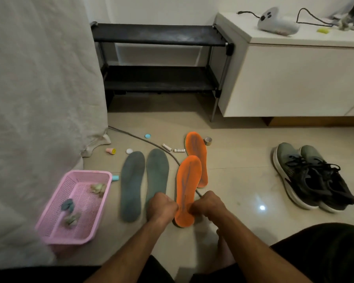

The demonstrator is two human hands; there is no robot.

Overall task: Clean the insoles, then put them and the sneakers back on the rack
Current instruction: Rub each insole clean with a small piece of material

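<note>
Two orange insoles lie on the tiled floor; the nearer orange insole (187, 188) is gripped at its heel end by my left hand (161, 206) on its left edge and my right hand (207, 205) on its right edge. The farther orange insole (196, 152) lies behind it, partly overlapped. To the left rest two grey-green insoles (132, 184) (157, 172) side by side. A pair of dark grey sneakers (309, 176) stands on the floor at the right. The black two-shelf rack (159, 35) stands against the far wall with bare shelves.
A pink plastic basket (55, 227) with small cloth pieces sits at the left by a white draped sheet (39, 88). A cable (143, 139), batteries, caps and a tape roll (208, 140) litter the floor. A white cabinet (290, 78) stands right of the rack.
</note>
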